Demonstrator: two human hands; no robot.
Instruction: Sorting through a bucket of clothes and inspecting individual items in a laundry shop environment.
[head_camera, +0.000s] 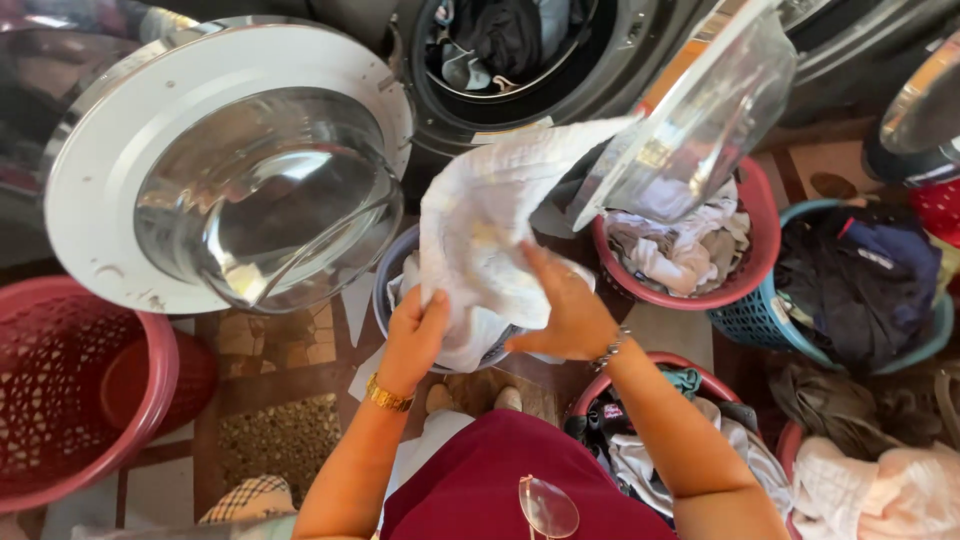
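1. While both hands hold up a white cloth (495, 225) at mid frame, the far left shows an empty red basket (70, 390), lower left of the frame, on the tiled floor (270, 400).
2. Upper left: open washer door (225, 165), white ring, glass bowl facing up.
3. Left hand (413, 335), gold bracelet at the wrist, fingers closed, pinching the cloth's lower left edge.
4. White cloth hangs crumpled between the hands, above a grey basket (385, 290) with more white pieces; top corner reaches toward the right door.
5. Washer drum (510, 45), top centre, open, dark clothes already inside.
6. Right hand (570, 315), beaded bracelet, fingers closed, gripping the cloth's right side.
7. Second glass door (690, 120), upper right, over a red basket of pale laundry (690, 245).
8. Blue basket of dark clothes (855, 280), right edge.
9. Step, as judged: sorting or loading, cloth lifted and being shaken out. Next move would call for a steady grip and clearing both open doors to reach the drum.
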